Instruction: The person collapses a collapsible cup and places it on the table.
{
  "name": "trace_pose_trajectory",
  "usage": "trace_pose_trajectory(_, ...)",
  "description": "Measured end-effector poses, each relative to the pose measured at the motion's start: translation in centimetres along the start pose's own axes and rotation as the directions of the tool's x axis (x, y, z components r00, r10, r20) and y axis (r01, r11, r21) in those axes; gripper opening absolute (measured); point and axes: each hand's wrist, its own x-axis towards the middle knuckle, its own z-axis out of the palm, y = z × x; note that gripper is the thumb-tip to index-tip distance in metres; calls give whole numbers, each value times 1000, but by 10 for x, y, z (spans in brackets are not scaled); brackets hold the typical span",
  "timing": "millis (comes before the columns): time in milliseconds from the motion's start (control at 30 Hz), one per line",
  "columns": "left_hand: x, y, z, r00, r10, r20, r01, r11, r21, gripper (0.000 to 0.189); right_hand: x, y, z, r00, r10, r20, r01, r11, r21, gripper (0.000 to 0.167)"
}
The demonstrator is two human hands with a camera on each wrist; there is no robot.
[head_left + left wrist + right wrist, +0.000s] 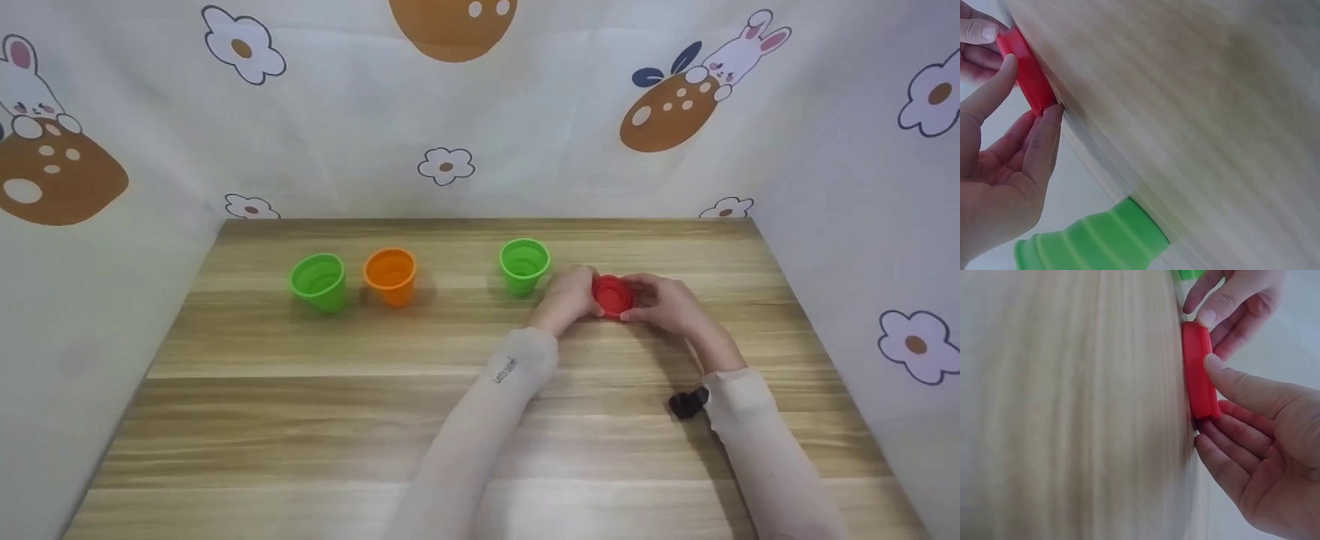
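Observation:
A red collapsible cup (613, 297), folded down to a flat ringed disc, lies at the right of the table. My left hand (568, 296) pinches its left side, thumb near the rim and fingers low by the tabletop. From the opposite side my right hand (667, 304) grips it with the thumb at the upper edge and fingers below. Seen side-on in the right wrist view, the red cup (1199, 371) is a short, thick band close to the wood. An expanded green cup (524, 266) stands upright just left of my left hand.
Farther left stand an orange cup (390, 277) and a second green cup (319, 282), both expanded and upright. Patterned cloth (337, 112) walls the table (300, 435) at the back and both sides. A black device (688, 403) sits at my right wrist.

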Motion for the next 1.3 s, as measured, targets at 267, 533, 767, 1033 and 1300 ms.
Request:
trace_pose_trajectory(267, -3, 1, 0, 1000, 4, -23, -3, 998, 57, 41, 1, -1, 1, 1000, -16, 16, 16, 1000, 15, 66)
trace_pose_trajectory(533, -8, 4, 5, 998, 43, -55, -35, 991, 128, 38, 1, -1, -5, 999, -28, 17, 27, 998, 50, 65)
trace_pose_trajectory(767, -25, 3, 1, 999, 51, 4, -51, 996, -69, 63, 2, 4, -7, 998, -43, 54, 32, 980, 197, 63)
trace_pose_trajectory(1033, -45, 4, -46, 983, 175, -54, -183, 961, -209, 53, 14, -14, -16, 999, -42, 22, 36, 976, 214, 57)
trace_pose_trajectory(1300, -61, -21, -84, 964, 207, -167, -245, 934, -259, 48, 24, -33, -14, 995, -84, -45, 92, 974, 208, 52)
